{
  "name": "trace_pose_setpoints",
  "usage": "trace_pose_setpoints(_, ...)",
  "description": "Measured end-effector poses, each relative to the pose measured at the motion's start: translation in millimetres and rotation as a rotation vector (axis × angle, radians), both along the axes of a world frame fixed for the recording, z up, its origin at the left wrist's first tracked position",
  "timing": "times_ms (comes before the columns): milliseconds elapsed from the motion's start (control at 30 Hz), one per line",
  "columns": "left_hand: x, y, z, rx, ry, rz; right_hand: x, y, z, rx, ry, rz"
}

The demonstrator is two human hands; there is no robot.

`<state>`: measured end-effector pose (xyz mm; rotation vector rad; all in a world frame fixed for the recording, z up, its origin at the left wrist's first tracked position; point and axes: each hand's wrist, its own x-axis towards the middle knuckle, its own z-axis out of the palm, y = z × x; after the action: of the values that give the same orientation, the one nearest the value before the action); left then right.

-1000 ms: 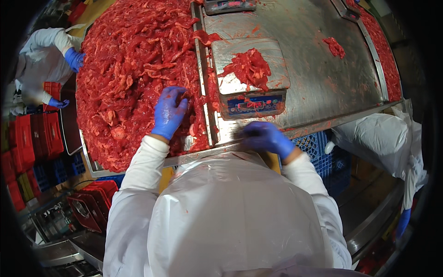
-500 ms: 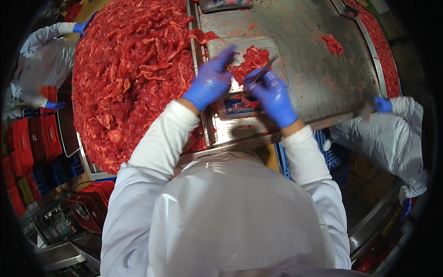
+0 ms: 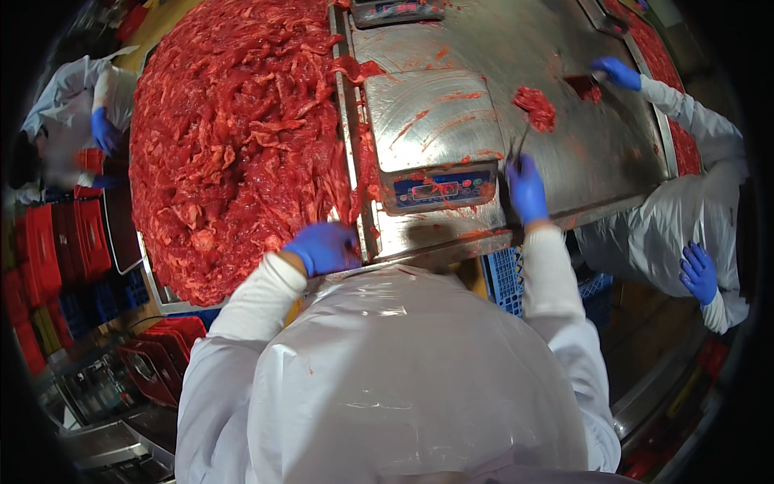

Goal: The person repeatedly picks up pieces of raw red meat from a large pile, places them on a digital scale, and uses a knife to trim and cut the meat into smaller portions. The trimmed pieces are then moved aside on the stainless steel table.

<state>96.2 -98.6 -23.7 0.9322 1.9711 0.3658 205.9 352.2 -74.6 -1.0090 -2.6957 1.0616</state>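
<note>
right hand (image 3: 528, 187) is closed round a thin tool (image 3: 518, 149) poking the meat clump (image 3: 535, 108) right of the scale (image 3: 431, 137), left hand (image 3: 324, 247) curled loosely by the meat pile (image 3: 238, 137), gripping nothing

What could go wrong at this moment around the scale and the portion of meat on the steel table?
The right hand pushes the meat portion with a thin tool toward a co-worker's gloved hand; the tool might catch it. Smears on the scale platform could skew the next weighing. The left hand rests by the meat heap, where strips may slide off.
</note>
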Motion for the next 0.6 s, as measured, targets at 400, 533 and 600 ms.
trace_pose_setpoints(400,-74.9,59.2,141.9,0.511,-0.229,0.029,77.7,-94.6,14.8,0.357,0.227,0.29)
trace_pose_setpoints(533,-84.8,126.6,151.2,0.906,-0.689,0.103,76.2,-99.1,21.9,0.369,0.249,0.272)
trace_pose_setpoints(600,-90.0,140.3,143.3,0.807,-0.239,0.123,76.7,-97.5,20.5,0.379,0.258,0.275)
